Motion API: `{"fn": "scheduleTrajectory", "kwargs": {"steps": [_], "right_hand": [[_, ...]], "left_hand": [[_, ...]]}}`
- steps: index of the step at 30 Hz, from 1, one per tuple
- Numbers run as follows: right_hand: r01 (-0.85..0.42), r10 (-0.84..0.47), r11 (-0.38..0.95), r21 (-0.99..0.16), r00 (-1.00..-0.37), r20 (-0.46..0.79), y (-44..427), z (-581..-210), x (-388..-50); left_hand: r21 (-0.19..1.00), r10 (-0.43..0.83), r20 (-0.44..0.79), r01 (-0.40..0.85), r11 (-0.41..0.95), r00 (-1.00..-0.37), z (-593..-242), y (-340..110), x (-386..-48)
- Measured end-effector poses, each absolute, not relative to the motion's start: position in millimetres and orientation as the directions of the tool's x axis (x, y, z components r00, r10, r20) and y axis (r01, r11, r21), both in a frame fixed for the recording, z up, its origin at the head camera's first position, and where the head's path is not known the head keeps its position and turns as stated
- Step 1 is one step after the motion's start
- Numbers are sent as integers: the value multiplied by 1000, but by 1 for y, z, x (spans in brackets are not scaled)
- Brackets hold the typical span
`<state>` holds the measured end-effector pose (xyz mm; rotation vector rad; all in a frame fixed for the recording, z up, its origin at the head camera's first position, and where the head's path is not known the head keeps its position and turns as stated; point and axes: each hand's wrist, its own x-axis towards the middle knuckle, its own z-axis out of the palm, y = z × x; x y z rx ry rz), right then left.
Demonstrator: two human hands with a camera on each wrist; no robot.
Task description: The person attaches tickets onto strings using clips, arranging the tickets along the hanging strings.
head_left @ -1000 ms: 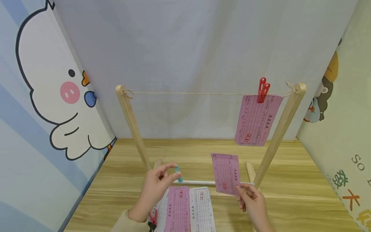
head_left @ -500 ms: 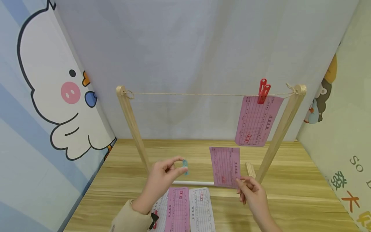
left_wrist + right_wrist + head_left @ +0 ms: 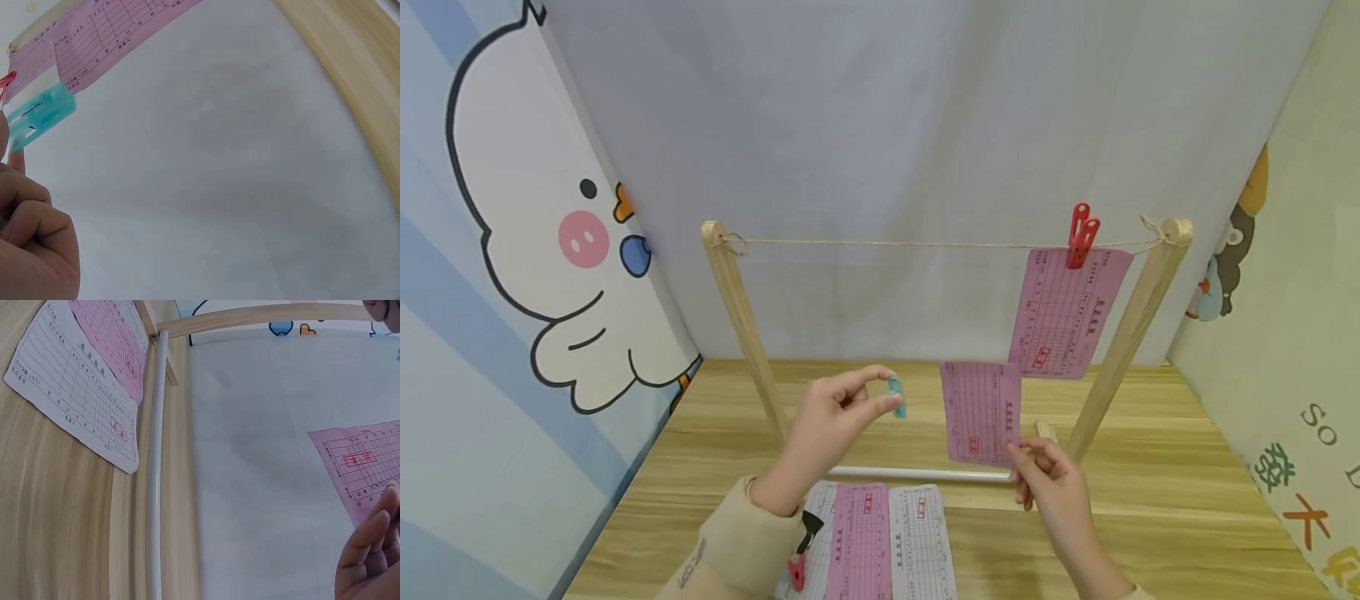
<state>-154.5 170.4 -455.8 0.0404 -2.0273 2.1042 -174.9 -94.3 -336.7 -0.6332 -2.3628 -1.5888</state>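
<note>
My left hand (image 3: 838, 417) pinches a small teal clothespin (image 3: 897, 397) between thumb and forefinger; the left wrist view shows the same clothespin (image 3: 47, 112) close up. My right hand (image 3: 1051, 483) grips a pink printed slip (image 3: 981, 408) by its lower right corner, with the sheet standing upright in the air below the string (image 3: 880, 242). In the right wrist view the pink slip (image 3: 359, 462) shows a red stamp near the fingers. Another pink slip (image 3: 1067, 317) hangs from the right end of the string, held by a red clothespin (image 3: 1081, 237).
Wooden posts (image 3: 741, 321) carry the string, and a white rod (image 3: 925, 475) joins them low down. On the wooden table lie a white slip (image 3: 921, 533), a pink slip (image 3: 859, 533) and another white one, with a red clothespin (image 3: 797, 573) by my left sleeve.
Both hands have risen toward the string. The left, with the teal clothespin, has also moved right and nearer the pink slip, which my right hand has lifted.
</note>
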Motion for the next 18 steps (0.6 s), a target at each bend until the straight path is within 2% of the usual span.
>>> {"fn": "scheduleTrajectory", "kwargs": {"steps": [18], "right_hand": [[-183,135,-58,-981,-976,173,168,-435,-161]], "left_hand": [[784,253,514,569,249,-819,-291,-82,-189]]}}
